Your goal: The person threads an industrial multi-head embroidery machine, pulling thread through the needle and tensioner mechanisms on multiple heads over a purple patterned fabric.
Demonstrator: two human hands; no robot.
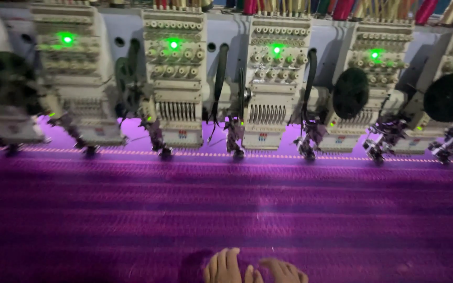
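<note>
Our left hand (225, 267) and right hand (284, 271) lie flat, fingers released, on the purple cloth (226, 209) at its near edge. We should keep it smooth and taut, clear of the machine heads (266, 89) beyond.

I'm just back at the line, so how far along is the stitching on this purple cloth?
Done: a thin pale stitched line crosses the purple fabric under the embroidery heads. In hand: green lamps glow on each head, and fingers rest on the fabric's near edge; which hand is unclear. Left: the broad near stretch looks unstitched, though blur hides detail.
</note>
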